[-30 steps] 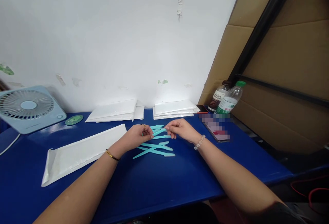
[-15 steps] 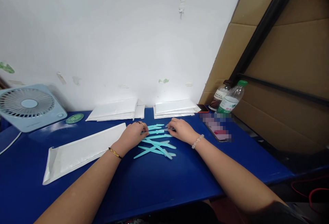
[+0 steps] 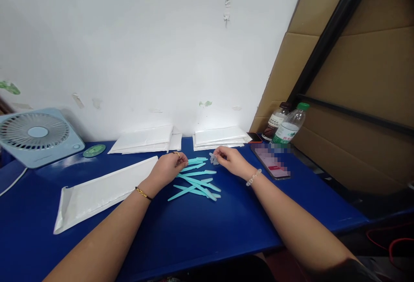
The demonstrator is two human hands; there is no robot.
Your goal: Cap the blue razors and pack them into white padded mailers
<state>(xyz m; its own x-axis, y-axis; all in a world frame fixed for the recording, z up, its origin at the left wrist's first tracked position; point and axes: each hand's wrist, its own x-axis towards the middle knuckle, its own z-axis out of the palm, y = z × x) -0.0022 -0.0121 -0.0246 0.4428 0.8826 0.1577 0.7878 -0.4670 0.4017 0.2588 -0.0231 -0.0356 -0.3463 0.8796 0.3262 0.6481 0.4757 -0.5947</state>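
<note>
Several turquoise eyebrow razors (image 3: 194, 180) lie crossed over each other on the blue table, some with pale, translucent tips. My left hand (image 3: 170, 165) is closed, thumb and fingers pinching the end of a razor (image 3: 196, 167) that points right. Farther back, a few more razors (image 3: 198, 160) lie beside those fingertips. My right hand (image 3: 228, 159) is closed in a pinch over a small pile of translucent grey caps (image 3: 213, 159). What its fingertips hold seems to be one such cap, though it is partly hidden.
A white padded envelope (image 3: 106, 191) lies left of the razors. Two stacks of white envelopes (image 3: 142, 139) (image 3: 221, 136) rest along the wall. A light blue fan (image 3: 39, 135) and a green disc (image 3: 94, 150) are at left. Phone (image 3: 271, 163) and bottles (image 3: 289, 124) stand at right.
My right hand has drawn back slightly to the right, away from the razor in my left hand. The grey caps are now more visible, and the held razor's tip shows.
</note>
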